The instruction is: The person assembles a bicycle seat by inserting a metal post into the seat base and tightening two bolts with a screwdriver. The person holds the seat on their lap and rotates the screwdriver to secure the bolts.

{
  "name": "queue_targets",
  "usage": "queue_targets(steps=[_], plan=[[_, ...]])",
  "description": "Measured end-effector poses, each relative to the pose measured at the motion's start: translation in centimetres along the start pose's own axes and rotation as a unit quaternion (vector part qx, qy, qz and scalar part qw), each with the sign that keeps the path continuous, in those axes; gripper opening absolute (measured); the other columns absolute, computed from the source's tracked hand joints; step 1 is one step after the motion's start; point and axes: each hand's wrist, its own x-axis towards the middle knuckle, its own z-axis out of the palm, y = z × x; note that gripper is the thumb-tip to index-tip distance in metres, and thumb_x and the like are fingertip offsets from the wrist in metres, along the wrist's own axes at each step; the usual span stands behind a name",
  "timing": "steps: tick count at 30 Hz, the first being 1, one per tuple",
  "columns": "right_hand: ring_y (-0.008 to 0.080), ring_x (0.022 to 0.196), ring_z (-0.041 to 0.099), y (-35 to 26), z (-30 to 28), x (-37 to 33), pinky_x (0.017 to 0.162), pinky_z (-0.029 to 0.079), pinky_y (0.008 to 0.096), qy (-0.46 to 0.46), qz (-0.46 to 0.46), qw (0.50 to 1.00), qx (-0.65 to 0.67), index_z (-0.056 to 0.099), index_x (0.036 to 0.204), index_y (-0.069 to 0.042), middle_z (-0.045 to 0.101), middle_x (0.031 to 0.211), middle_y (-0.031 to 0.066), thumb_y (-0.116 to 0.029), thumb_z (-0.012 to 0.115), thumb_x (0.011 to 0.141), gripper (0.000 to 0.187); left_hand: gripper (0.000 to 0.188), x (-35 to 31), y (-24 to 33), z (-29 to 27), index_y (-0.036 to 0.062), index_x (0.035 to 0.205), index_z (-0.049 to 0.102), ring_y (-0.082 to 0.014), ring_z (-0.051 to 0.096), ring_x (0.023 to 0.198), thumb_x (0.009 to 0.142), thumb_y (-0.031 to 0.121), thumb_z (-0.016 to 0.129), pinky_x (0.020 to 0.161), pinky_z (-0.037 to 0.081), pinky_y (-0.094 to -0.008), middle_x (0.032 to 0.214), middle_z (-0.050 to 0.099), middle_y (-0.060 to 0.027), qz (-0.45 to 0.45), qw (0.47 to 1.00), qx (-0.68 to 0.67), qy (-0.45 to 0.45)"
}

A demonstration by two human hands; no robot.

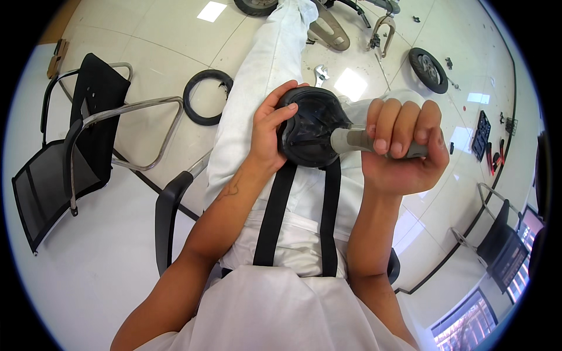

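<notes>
Above my lap I hold a black bike saddle with its hollow underside facing up. A grey seat post sticks out of it toward the right. My left hand grips the saddle's left edge, thumb on the near face and fingers behind the rim. Wrapped around the far end of the post is my right hand, its fingers closed. How the post joins the saddle is partly in shadow.
An adjustable wrench lies on the floor ahead, near a bike frame. A loose tyre is at left beside a black chair. To the right are a wheel, a tool case and red-handled pliers.
</notes>
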Motion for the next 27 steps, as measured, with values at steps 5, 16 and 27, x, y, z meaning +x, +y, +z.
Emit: queue_targets(steps=[5, 16, 27], plan=[[0.0198, 0.060, 0.054, 0.0, 0.2, 0.0, 0.065, 0.040, 0.0362, -0.070, 0.004, 0.997, -0.042, 0.049, 0.092, -0.007, 0.055, 0.066, 0.0063, -0.027, 0.042, 0.095, 0.022, 0.048, 0.2, 0.1, -0.3, -0.0048, 0.131, 0.045, -0.0281, 0.058, 0.114, 0.085, 0.000, 0.054, 0.100, 0.048, -0.0381, 0.129, 0.055, -0.0205, 0.002, 1.000, -0.007, 0.000], [0.0171, 0.056, 0.052, -0.4, 2.3, -0.7, 0.060, 0.039, 0.0336, -0.087, 0.003, 0.993, -0.085, 0.054, 0.095, -0.007, 0.054, 0.064, 0.0043, -0.027, 0.048, 0.091, 0.022, 0.046, 0.2, 0.4, -0.4, -0.0046, 0.132, 0.043, -0.0279, 0.060, 0.111, 0.088, 0.006, 0.051, 0.098, 0.049, -0.0377, 0.125, 0.057, -0.0210, -0.016, 0.999, -0.033, 0.002], [0.0193, 0.051, 0.055, -0.5, 3.1, -0.1, 0.055, 0.041, 0.0336, -0.135, 0.028, 0.986, -0.093, 0.056, 0.084, -0.007, 0.056, 0.060, 0.0050, -0.024, 0.052, 0.088, 0.018, 0.044, 0.1, 0.6, -0.6, -0.0047, 0.133, 0.042, -0.0248, 0.063, 0.105, 0.091, 0.007, 0.048, 0.093, 0.052, -0.0354, 0.118, 0.061, -0.0186, -0.095, 0.994, -0.038, -0.027]])
